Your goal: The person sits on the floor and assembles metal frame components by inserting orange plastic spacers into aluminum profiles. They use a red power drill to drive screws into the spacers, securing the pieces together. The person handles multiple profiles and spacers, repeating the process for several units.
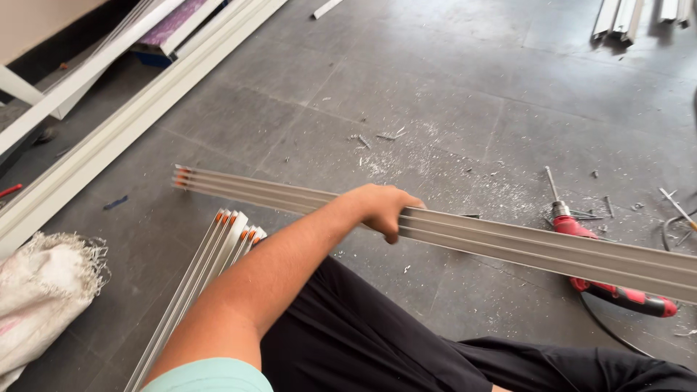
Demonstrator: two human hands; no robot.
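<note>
Grey floor [450, 80], littered with shavings. Left hand [381, 210], fingers curled over long aluminium strips [523, 243], grips mid-length; they look light, stiff, whippy. Red drill [617, 290] lies at three o'clock.

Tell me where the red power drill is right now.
In the head view, the red power drill lies on the grey floor at the right, partly hidden behind the long aluminium strips the left hand grips.

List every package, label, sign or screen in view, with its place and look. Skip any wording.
Woven sack: on the floor at lower left, whitish, crumpled, with a frayed edge.
End tags: small orange marks on the left tips of the long pale strips that the left hand grips; more of them on the strip bundle below.
No signs or screens.
</note>
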